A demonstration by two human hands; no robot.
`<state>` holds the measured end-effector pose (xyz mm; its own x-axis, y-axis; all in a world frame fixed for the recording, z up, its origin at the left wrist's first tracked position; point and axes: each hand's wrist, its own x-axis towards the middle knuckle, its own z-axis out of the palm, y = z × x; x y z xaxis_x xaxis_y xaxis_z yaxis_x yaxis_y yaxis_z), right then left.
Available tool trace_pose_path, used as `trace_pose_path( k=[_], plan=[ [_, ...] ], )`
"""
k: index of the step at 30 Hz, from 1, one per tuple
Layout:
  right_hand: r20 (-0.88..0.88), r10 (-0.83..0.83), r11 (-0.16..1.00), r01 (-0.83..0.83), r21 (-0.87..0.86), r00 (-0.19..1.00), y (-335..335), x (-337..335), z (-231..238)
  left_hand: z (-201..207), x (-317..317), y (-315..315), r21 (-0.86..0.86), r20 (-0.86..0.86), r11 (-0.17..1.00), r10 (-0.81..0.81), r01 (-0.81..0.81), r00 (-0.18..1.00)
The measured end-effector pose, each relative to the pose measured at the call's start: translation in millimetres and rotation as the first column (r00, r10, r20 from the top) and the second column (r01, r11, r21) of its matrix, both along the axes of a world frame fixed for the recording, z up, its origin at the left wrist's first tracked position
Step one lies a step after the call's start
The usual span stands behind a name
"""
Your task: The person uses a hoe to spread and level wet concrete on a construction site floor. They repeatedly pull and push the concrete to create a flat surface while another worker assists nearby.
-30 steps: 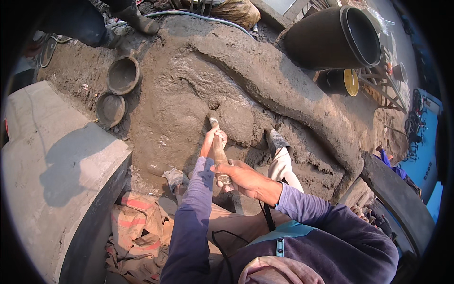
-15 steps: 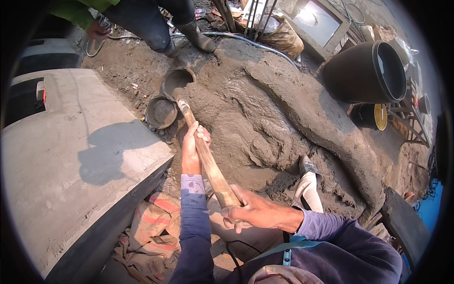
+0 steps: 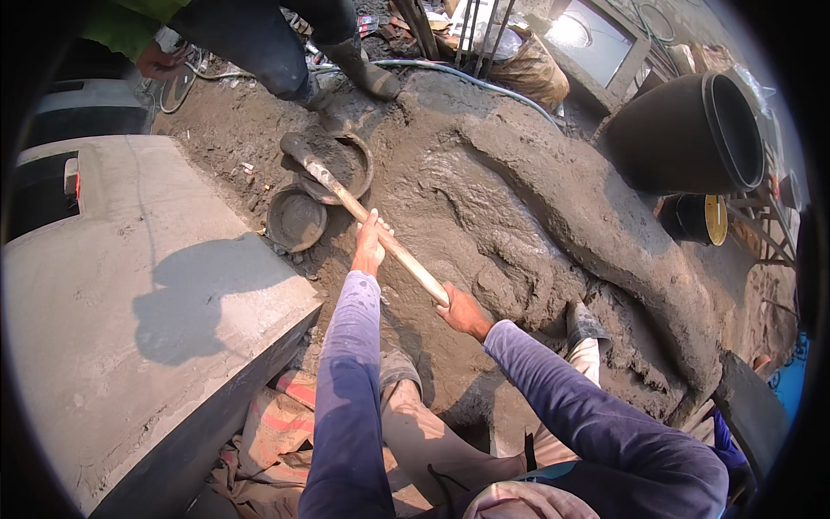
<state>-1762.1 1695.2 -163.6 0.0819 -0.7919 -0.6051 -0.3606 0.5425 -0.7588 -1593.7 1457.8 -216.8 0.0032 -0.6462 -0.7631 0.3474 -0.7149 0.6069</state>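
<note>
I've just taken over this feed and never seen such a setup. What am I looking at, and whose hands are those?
There's no machine: a person works bare-handed, filmed by a wide fisheye camera on their head, so straight edges bend. The left hand and, nearer the handle's end, the right hand grip a wooden handle. Its muddy far end is at a round tub, beside a smaller tub. Wet grey mix covers the ground. Another person stands at upper left.

Larger tub (image 3: 369,164) partly covered by hoe head (image 3: 296,147); end of wooden handle (image 3: 406,256) hidden by right hand (image 3: 464,312); co-worker (image 3: 238,43) cut off by upper edge.
</note>
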Motion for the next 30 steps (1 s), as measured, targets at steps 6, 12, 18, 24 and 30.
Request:
trace_pose_path(
  k=[6, 12, 18, 24, 30],
  plan=[
    [-0.003, -0.088, 0.991, 0.088, -0.098, 0.996, 60.0, -54.3, -29.7, 35.0, -75.8, 55.3, -0.03, 0.004, 0.999, 0.012, -0.012, 1.0],
    [0.021, -0.061, 0.997, 0.06, 0.05, 0.998, 110.8, -137.4, -56.8, -5.7, -180.2, 102.4, -0.004, 0.014, 0.998, 0.062, -0.062, 0.998],
    [-0.028, -0.101, 0.958, 0.105, 0.269, 0.995, 170.7, -194.2, -75.9, -72.2, -257.6, 158.0, 0.175, 0.103, 0.985, -0.024, 0.005, 0.994],
    [-0.224, 0.029, 0.928, 0.057, 0.367, 0.974, 238.6, -194.0, -27.5, -99.1, -255.9, 235.7, 0.392, 0.164, 0.919, -0.116, 0.043, 0.98],
    [-0.175, -0.023, 0.886, 0.102, 0.453, 0.984, 224.3, -157.6, 114.5, -85.5, -199.8, 293.5, 0.479, -0.112, 0.849, -0.191, 0.222, 0.975]
  ],
)
